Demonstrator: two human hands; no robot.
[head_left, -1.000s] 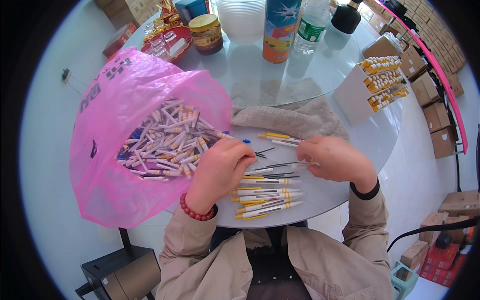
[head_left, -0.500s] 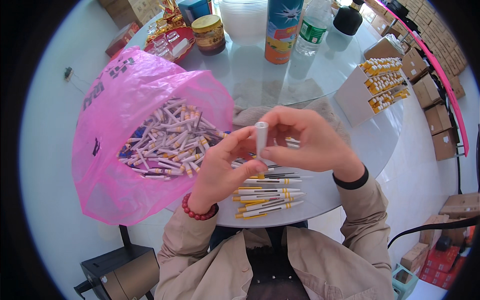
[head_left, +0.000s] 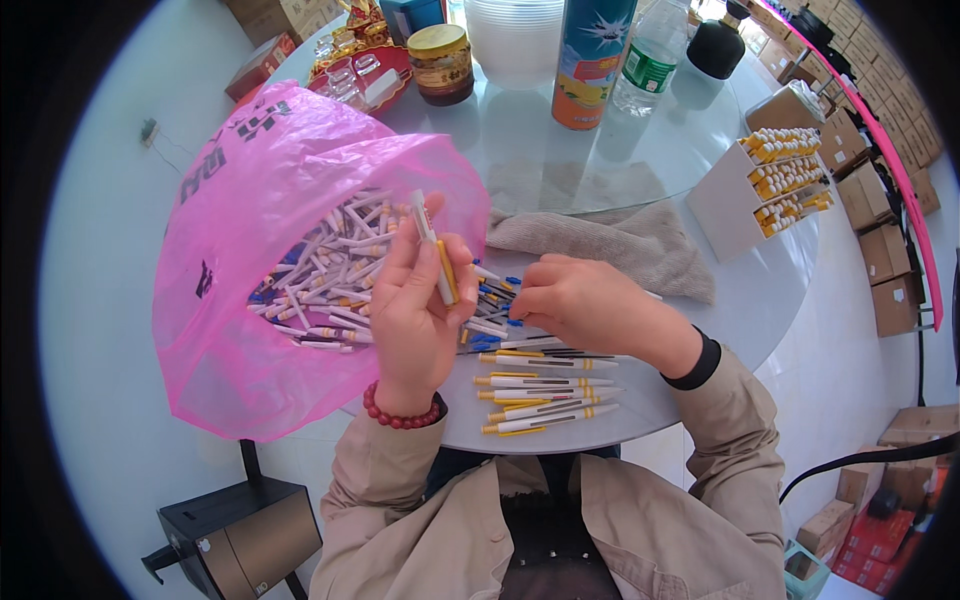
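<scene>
Raised in front of the pink bag, my left hand [head_left: 412,335] grips a white pen barrel [head_left: 425,222] with a yellow clip [head_left: 446,270]; it leans, upper end to the left. My right hand [head_left: 595,308] is lowered to a pile of dark refills and small blue parts [head_left: 492,300] at the table's middle. Its fingers are pinched together, and whatever lies between the tips is hidden. Just below that hand, several white pens with yellow clips [head_left: 548,382] lie side by side, tips to the right.
A pink plastic bag [head_left: 230,340] stands open at left, heaped with white pen parts [head_left: 335,260]. Behind my right hand lies a crumpled grey-brown cloth [head_left: 630,240]. A white box of yellow-and-white pens [head_left: 715,195] stands at right. A spray can [head_left: 592,70], bottle [head_left: 650,65] and jar [head_left: 442,65] stand at the back.
Both hands were together on the barrel. My left hand has moved left with it, and it now tilts. My right hand has let go and dropped to the refill pile.
</scene>
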